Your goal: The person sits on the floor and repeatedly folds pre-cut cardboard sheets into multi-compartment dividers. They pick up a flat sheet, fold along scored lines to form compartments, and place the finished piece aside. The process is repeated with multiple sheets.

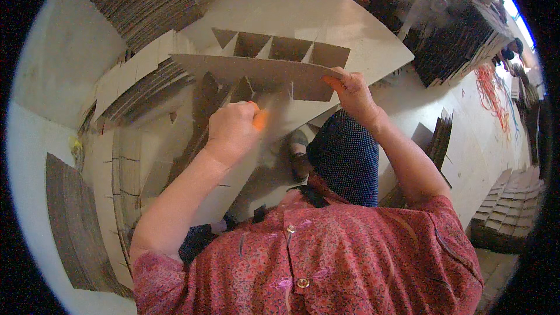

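A brown cardboard divider of interlocking strips stands partly put together over the table, its cells showing behind the long front strip. My right hand pinches the right end of that long strip, with orange covering on its fingertips. Just below the divider, my left hand is closed, and orange shows at its fingers too. A brownish blur lies beside its fingers, so what it holds cannot be made out. Cardboard strips stick out below the long strip, near the left hand.
Stacked cardboard strips lie left of the divider, with a tall stack behind. The pale tabletop ends in a corner at the right. Cardboard bundles, red cords and slotted cardboard lie on the right.
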A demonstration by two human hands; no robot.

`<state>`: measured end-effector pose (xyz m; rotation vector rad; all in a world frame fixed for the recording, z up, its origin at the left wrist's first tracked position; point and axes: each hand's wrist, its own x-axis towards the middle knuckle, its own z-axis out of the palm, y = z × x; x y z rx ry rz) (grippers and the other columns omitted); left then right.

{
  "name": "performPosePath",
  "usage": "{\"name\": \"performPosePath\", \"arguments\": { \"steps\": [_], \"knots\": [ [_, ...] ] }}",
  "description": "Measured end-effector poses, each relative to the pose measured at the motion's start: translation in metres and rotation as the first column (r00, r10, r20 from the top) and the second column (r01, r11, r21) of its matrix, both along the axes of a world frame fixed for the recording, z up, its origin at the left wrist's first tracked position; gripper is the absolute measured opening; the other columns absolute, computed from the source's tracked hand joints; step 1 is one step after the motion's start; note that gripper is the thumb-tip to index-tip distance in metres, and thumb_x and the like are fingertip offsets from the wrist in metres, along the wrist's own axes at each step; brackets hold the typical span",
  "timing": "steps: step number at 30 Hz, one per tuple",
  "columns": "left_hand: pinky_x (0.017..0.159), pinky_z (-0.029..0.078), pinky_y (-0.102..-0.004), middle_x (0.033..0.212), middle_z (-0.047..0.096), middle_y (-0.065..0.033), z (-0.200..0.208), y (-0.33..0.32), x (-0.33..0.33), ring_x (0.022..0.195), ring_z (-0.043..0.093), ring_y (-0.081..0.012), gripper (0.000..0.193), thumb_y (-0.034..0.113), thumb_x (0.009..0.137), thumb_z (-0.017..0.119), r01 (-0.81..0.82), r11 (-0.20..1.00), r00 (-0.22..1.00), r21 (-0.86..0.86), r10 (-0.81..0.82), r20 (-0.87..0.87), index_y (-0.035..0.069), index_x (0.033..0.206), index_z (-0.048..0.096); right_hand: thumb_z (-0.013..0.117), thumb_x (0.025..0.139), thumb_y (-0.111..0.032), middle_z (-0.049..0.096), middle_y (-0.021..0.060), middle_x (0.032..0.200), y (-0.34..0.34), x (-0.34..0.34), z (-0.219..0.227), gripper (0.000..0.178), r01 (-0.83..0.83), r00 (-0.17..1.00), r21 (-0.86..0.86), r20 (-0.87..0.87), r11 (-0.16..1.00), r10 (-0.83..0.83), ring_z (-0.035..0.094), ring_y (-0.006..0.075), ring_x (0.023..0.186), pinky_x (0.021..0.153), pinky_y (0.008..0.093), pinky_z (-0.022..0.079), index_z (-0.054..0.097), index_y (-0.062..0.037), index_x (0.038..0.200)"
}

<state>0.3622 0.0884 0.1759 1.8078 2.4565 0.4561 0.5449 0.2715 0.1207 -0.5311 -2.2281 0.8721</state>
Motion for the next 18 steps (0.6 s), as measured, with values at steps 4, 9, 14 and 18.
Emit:
{"name": "performPosePath", "arguments": {
  "steps": [4, 9, 14, 18],
  "knots": [
    [0.062, 0.048, -0.0399, 0.075, 0.063, -0.0149, -0.005, -0.003, -0.007, 0.070, 0.062, -0.0318, 0.020, 0.026, 0.081, 0.062, 0.057, 0.998, 0.998, 0.037, -0.058, 0.014, 0.006, 0.077, 0.066, 0.057, 0.084, -0.005, 0.057, 0.0232, 0.076, -0.013, -0.002, -0.014, 0.013, -0.051, 0.999, -0.012, 0.008, 0.999, 0.051, 0.060, 0.0208, 0.066, 0.061, 0.0316, 0.047, 0.060, 0.0004, 0.096],
    [0.061, 0.047, -0.0375, 0.076, 0.063, -0.0149, -0.001, -0.018, -0.010, 0.069, 0.062, -0.0308, 0.021, 0.027, 0.079, 0.067, 0.061, 0.986, 0.987, 0.156, -0.083, 0.138, 0.006, 0.081, 0.067, 0.064, 0.080, -0.007, 0.065, 0.0174, 0.085, -0.012, 0.009, -0.021, 0.033, -0.098, 0.995, -0.067, 0.015, 0.993, 0.099, 0.062, 0.0222, 0.071, 0.067, 0.0298, 0.048, 0.057, -0.0022, 0.112],
    [0.058, 0.046, -0.0361, 0.073, 0.061, -0.0098, 0.023, -0.037, -0.070, 0.064, 0.059, -0.0260, 0.024, 0.029, 0.077, 0.069, -0.056, 0.897, 0.994, 0.438, 0.093, -0.063, 0.006, 0.083, 0.065, 0.069, 0.075, -0.008, 0.065, 0.0164, 0.099, -0.027, 0.003, 0.038, 0.070, -0.047, 0.997, 0.185, -0.059, 0.982, 0.058, 0.065, 0.0287, 0.080, 0.072, 0.0317, 0.051, 0.035, -0.0118, 0.137],
    [0.058, 0.046, -0.0349, 0.073, 0.063, -0.0104, 0.036, -0.039, -0.087, 0.065, 0.060, -0.0261, 0.035, 0.037, 0.077, 0.068, -0.278, 0.935, 0.959, 0.219, 0.259, 0.113, 0.006, 0.093, 0.065, 0.061, 0.080, -0.006, 0.060, 0.0245, 0.080, -0.031, -0.005, 0.048, 0.064, -0.159, 0.887, 0.193, 0.458, 0.968, 0.055, 0.060, 0.0396, 0.071, 0.066, 0.0424, 0.048, 0.035, -0.0152, 0.137]
  ]
}}
